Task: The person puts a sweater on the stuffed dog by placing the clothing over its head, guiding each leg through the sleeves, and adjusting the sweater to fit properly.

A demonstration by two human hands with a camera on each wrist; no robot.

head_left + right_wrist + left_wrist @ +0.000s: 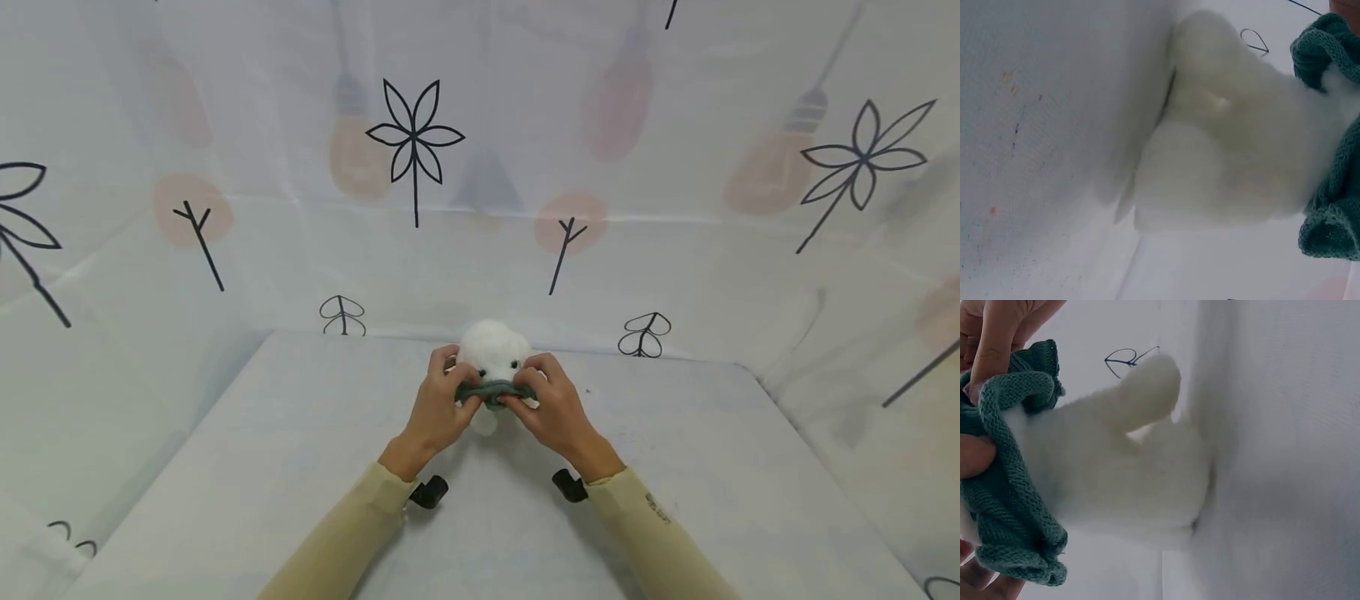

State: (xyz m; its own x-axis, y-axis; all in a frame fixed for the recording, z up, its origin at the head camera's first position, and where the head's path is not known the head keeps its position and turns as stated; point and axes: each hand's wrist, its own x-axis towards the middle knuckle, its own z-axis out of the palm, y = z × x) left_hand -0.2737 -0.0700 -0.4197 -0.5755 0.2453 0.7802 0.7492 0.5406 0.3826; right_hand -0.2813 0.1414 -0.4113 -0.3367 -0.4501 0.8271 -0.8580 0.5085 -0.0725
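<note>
A white plush toy (491, 346) with dark eyes sits upright on the white table, facing me. Bunched around its neck, just below the eyes, is a small green knitted sweater (495, 392) with rolled edges. My left hand (442, 404) pinches the sweater on one side, its fingers beside the toy's head. On the other side my right hand (553, 404) pinches it between thumb and fingers. Below the knit, the toy's furry body (1116, 462) is bare in the left wrist view. A short sleeve-like opening of the sweater (1330, 234) shows in the right wrist view.
The white tabletop (315, 467) runs back to a pale cloth wall (480, 267) printed with flowers and bulbs. Similar cloth hangs at both sides. Black wrist cameras (430, 492) sit under my sleeved forearms. Small coloured specks (1016, 131) mark the table surface.
</note>
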